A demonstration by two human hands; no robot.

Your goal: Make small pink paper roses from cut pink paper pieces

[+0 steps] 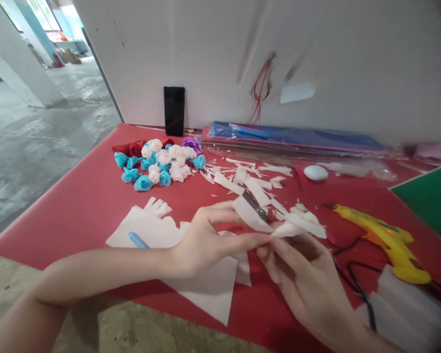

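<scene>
Both hands meet over the red table (250, 314). Between the thumb and fingers of my left hand (209, 235) is a white paper strip (250, 214), its loose end pointing up and left. My right hand (305, 274) pinches the rolled end (288, 229) of the same white paper. Just behind the strip lies a dark metal tool, perhaps scissors (255, 205), partly hidden. White paper sheets (209, 289) lie beneath my left forearm, with a blue pen-like stick (137, 239) on them. Paper scraps (257, 184) are scattered beyond my hands.
Blue, white, red and purple paper flowers (163, 157) cluster at the back left. A black phone (174, 111) leans on the wall. A yellow glue gun (385, 240) with a black cord lies at right, near a white egg-shaped object (315, 172). Plastic-wrapped blue sheets (297, 138) line the back.
</scene>
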